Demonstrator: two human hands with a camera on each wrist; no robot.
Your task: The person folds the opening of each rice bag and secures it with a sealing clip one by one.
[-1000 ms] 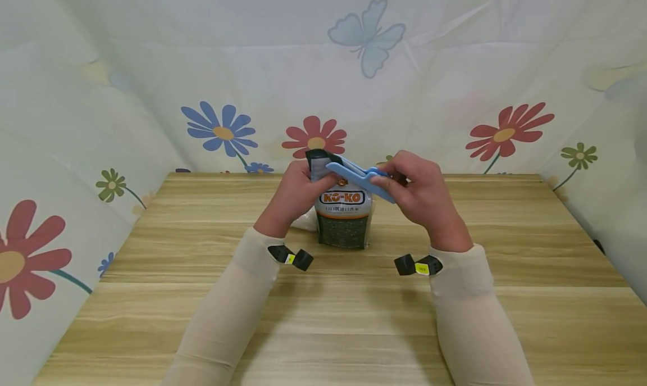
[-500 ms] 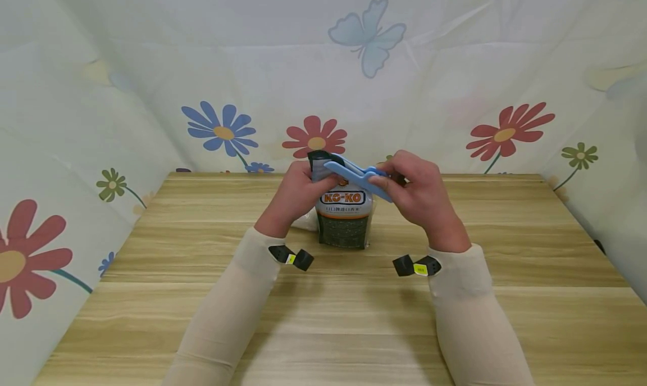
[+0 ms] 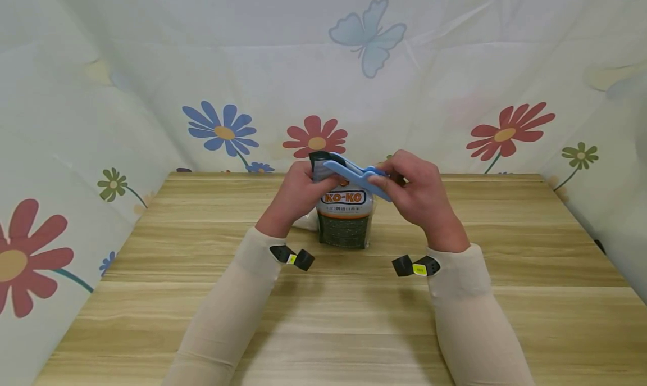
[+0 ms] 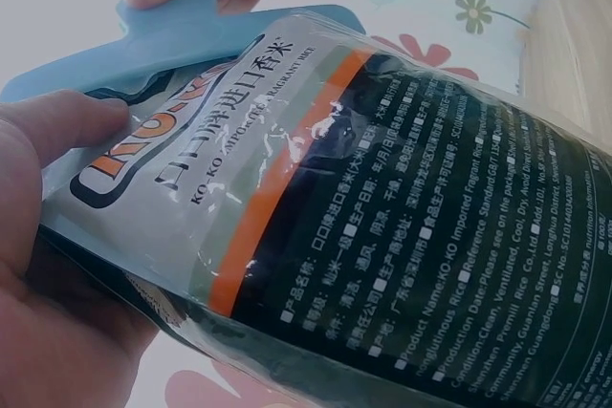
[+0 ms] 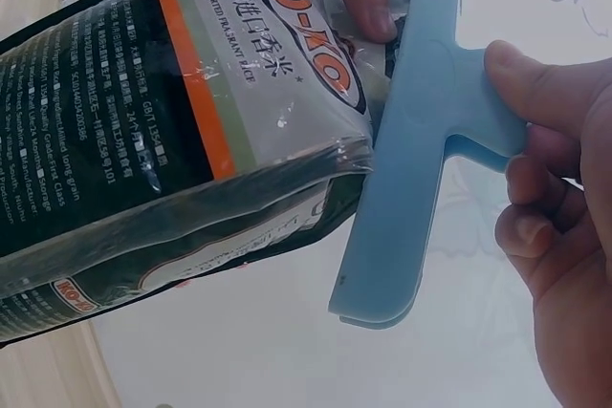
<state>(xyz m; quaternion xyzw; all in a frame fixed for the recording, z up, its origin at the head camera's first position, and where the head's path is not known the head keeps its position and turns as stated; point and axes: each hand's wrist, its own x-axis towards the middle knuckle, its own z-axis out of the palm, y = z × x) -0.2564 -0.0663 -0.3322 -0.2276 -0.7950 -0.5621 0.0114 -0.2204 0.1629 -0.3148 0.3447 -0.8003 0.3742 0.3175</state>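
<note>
A KO-KO rice bag (image 3: 343, 228) stands upright on the table, its dark top edge folded and drawn together. My left hand (image 3: 295, 192) grips the bag's upper left side, thumb across the front; the left wrist view shows that thumb just below a light blue bag clip (image 4: 182, 45). With thumb and fingers my right hand (image 3: 422, 192) pinches the handle tabs of the clip. The clip's long bars lie slanted across the bag's top, one in front and one behind. In the right wrist view the bars (image 5: 402, 160) lie close together at the end toward the camera.
Behind the bag's lower left, a whitish translucent thing (image 3: 305, 222) rests on the wooden table (image 3: 333, 318); its kind is unclear. A flower-printed cloth (image 3: 283, 66) hangs at the back and along both sides of the table.
Both hands stay almost still. The bag's folded top has sunk very slightly, and my right wrist has shifted a touch to the left.
</note>
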